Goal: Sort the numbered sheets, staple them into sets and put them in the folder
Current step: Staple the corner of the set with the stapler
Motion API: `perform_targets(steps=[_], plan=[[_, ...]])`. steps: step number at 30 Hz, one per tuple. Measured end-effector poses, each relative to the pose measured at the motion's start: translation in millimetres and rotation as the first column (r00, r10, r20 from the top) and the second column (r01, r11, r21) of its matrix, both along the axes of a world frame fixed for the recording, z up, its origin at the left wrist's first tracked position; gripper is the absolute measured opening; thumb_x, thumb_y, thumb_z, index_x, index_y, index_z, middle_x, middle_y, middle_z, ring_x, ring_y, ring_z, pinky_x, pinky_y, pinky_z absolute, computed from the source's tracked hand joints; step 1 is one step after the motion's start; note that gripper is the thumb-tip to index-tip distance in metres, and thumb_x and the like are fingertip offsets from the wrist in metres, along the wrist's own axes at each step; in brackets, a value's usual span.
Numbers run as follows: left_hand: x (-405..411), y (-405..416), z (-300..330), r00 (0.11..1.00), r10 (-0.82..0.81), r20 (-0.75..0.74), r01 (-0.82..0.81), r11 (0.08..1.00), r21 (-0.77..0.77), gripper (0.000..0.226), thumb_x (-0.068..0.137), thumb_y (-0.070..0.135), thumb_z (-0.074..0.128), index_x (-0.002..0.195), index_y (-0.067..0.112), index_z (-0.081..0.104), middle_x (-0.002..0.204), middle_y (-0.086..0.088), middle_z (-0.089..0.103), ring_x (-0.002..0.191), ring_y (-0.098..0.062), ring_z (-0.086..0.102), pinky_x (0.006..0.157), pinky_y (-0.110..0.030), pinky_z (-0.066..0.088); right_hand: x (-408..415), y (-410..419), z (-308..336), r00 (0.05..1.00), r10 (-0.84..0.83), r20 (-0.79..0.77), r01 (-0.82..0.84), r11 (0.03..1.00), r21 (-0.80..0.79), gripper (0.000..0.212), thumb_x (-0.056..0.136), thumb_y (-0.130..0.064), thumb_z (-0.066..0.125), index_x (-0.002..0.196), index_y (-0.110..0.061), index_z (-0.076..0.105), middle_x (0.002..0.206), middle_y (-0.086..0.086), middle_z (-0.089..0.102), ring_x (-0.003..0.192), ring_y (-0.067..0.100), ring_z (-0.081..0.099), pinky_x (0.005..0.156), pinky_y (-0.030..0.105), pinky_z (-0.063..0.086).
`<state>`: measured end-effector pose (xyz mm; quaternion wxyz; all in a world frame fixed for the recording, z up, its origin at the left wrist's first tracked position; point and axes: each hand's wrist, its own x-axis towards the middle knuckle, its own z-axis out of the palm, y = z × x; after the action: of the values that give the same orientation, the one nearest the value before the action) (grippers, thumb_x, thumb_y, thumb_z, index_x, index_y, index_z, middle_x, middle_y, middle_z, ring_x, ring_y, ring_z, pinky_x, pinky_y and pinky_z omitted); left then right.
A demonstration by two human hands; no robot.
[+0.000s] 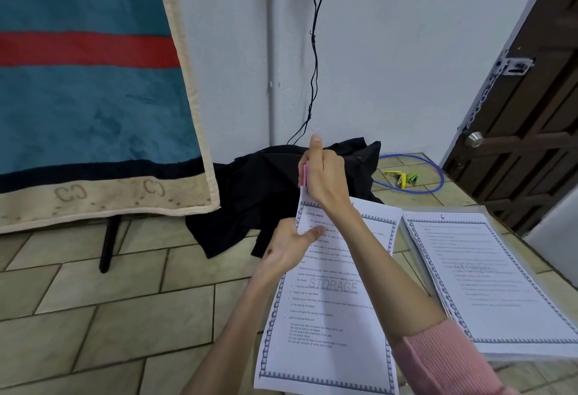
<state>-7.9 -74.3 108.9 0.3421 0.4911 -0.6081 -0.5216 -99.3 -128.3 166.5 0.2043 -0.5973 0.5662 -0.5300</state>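
A set of printed sheets [328,316] with a blue border and a "STORAGE" watermark is held up in front of me. My left hand [287,250] pinches its upper left edge. My right hand [323,175] is closed around a pink stapler [305,174] clamped on the set's top left corner. To the right lies a clear folder [550,358] holding a stack of sheets [488,282], the top one marked 6.
A black cloth [259,194] lies on the tiled floor by the wall. Two yellow-green staplers [403,178] sit inside a blue cable loop [438,175]. A teal towel [93,97] hangs at left, a dark door [525,131] stands at right.
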Motion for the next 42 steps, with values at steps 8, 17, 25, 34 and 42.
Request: perform_targets(steps=[8,17,25,34,42], plan=[[-3.9,1.0,-1.7,0.997,0.038,0.073,-0.038,0.999,-0.001,0.021,0.09,0.031,0.059,0.093,0.01,0.063,0.048,0.017,0.049,0.033,0.003,0.042,0.038,-0.009,0.03,5.0,2.4,-0.9,0.998,-0.066,0.003,0.066,0.997,-0.036,0.076,0.098,-0.042,0.019,0.053,0.011,0.05,0.05,0.018,0.057,0.057,0.03,0.058,0.069,0.042,0.051],[-10.0,2.4,-5.3,0.992,0.05,0.118,-0.054,0.998,0.033,0.018,0.091,0.029,0.056,0.081,0.014,0.06,0.047,0.015,0.051,0.03,0.001,0.041,0.038,-0.012,0.031,7.8,6.6,-3.2,0.998,-0.041,0.043,0.045,0.994,-0.095,0.062,0.092,-0.043,0.051,0.048,-0.014,0.018,0.043,-0.003,0.019,0.043,0.011,0.02,0.047,0.017,0.02],[-12.9,-2.0,-9.2,0.995,0.024,0.093,-0.035,0.993,0.113,0.017,0.09,0.029,0.059,0.09,0.014,0.066,0.071,0.01,0.067,0.059,-0.005,0.062,0.058,-0.021,0.049,-2.3,0.3,-13.1,0.996,-0.043,0.081,0.036,0.996,0.079,0.078,0.089,-0.063,0.028,0.054,0.005,0.04,0.05,0.007,0.045,0.055,0.024,0.047,0.063,0.035,0.043],[-23.6,-18.7,-6.0,0.98,-0.149,0.134,0.13,0.981,0.143,0.018,0.089,0.03,0.061,0.099,0.017,0.068,0.092,-0.001,0.074,0.085,-0.017,0.071,0.084,-0.039,0.056,-33.5,-1.8,-27.3,0.935,-0.204,0.29,0.167,0.975,0.15,0.063,0.1,-0.041,0.017,0.059,-0.005,0.048,0.046,0.0,0.047,0.049,0.015,0.05,0.056,0.017,0.04],[-33.2,-14.9,-9.8,0.986,-0.155,0.057,0.145,0.978,0.151,0.018,0.09,0.025,0.059,0.105,0.019,0.068,0.099,0.003,0.073,0.09,-0.013,0.07,0.084,-0.034,0.056,-55.9,-16.9,-13.2,0.678,-0.257,0.689,0.086,0.958,0.272,0.069,0.097,-0.052,0.02,0.049,-0.01,0.044,0.045,0.008,0.047,0.039,0.019,0.047,0.049,0.027,0.044]])
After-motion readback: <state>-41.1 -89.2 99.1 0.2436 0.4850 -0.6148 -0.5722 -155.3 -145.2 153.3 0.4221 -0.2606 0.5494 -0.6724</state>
